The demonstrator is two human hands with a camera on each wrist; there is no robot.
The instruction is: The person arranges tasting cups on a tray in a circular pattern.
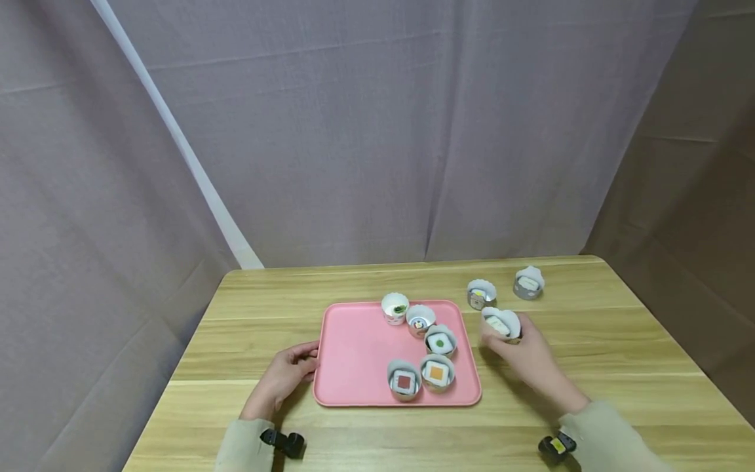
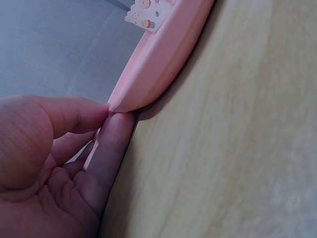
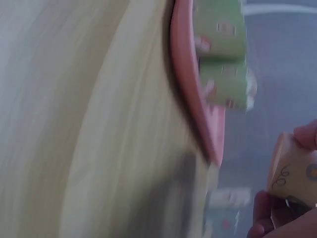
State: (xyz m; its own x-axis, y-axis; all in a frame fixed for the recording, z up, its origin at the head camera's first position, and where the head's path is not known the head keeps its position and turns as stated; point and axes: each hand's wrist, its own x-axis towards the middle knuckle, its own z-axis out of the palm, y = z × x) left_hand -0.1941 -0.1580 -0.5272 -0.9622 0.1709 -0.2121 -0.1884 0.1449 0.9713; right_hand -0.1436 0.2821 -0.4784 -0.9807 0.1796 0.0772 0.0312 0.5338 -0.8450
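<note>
On the wooden table lies a pink tray (image 1: pixel 354 347); my left hand (image 1: pixel 287 373) pinches its left rim between thumb and fingers, as the left wrist view also shows. My right hand (image 1: pixel 533 357) grips a paper baking cup (image 1: pixel 512 321) just off the tray's right side. In that cup sits a white block; the right wrist view shows the cup's tan outside (image 3: pixel 292 173) with drawn patterns. Several paper cups stand along the tray's right part, among them one with a red-square block (image 1: pixel 404 382), one with an orange-square block (image 1: pixel 436 373) and one with a green-dot block (image 1: pixel 440 343).
Behind the right hand, two more paper cups stand on the table: one with a bear print (image 1: pixel 476 300) and a grey one (image 1: pixel 527 288). Grey curtains (image 1: pixel 354 131) hang behind the table (image 1: pixel 248 308). The tray's left half is bare pink surface.
</note>
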